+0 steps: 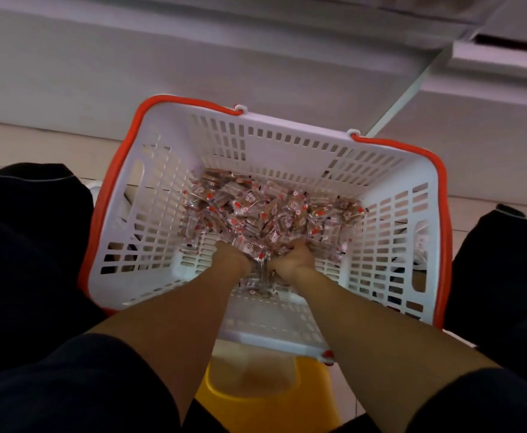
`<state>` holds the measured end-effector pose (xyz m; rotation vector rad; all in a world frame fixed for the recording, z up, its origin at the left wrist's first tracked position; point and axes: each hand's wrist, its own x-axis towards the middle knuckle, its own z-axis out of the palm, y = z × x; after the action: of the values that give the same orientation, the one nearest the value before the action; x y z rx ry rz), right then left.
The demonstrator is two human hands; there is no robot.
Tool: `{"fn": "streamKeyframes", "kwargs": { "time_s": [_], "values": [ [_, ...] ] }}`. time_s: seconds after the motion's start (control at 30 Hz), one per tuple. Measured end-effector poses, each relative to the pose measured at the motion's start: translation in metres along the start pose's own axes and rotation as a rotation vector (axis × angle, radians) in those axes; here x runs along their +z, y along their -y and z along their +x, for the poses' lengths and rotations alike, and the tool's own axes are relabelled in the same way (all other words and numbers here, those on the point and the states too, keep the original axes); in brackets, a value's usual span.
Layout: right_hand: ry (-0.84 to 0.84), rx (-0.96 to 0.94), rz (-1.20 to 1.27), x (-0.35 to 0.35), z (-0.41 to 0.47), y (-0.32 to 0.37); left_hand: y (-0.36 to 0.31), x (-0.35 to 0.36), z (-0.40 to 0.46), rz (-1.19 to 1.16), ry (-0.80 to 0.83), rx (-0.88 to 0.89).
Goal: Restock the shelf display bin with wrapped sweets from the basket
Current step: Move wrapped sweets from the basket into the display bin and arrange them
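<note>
The person wears a dark top, almost black, with short sleeves [77, 379] that end above the elbows, so both forearms are bare. The left hand [229, 256] and the right hand [293, 260] carry no gloves (no ring or watch shows either). The dark trousers [28, 232] have a thin pale seam line near each knee.

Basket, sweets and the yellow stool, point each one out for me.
basket [290, 143], head view, far wall.
sweets [274, 210], head view, middle of the pile.
yellow stool [256, 401], head view, top surface.
</note>
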<state>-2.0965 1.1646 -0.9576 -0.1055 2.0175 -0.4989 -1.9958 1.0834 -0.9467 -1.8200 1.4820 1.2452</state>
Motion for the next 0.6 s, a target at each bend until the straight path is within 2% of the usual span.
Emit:
{"fn": "streamKeyframes", "kwargs": {
  "time_s": [0.1, 0.2, 0.33, 0.47, 0.6],
  "values": [
    [0.071, 0.033, 0.099, -0.009, 0.0, 0.0, 0.002, -0.003, 0.001, 0.1, 0.03, 0.05],
    [0.13, 0.067, 0.221, -0.013, 0.0, -0.001, 0.004, -0.009, 0.0, 0.08, 0.126, 0.067],
    [0.168, 0.121, 0.247, -0.022, -0.012, 0.0, 0.005, -0.022, -0.011, 0.047, 0.192, 0.069],
    [0.22, 0.077, -0.021, -0.043, -0.032, 0.009, 0.002, -0.048, -0.028, -0.013, 0.276, 0.059],
    [0.344, -0.101, -0.239, -0.082, -0.059, 0.041, -0.003, -0.074, -0.055, -0.285, 0.467, 0.125]
  ]
}}
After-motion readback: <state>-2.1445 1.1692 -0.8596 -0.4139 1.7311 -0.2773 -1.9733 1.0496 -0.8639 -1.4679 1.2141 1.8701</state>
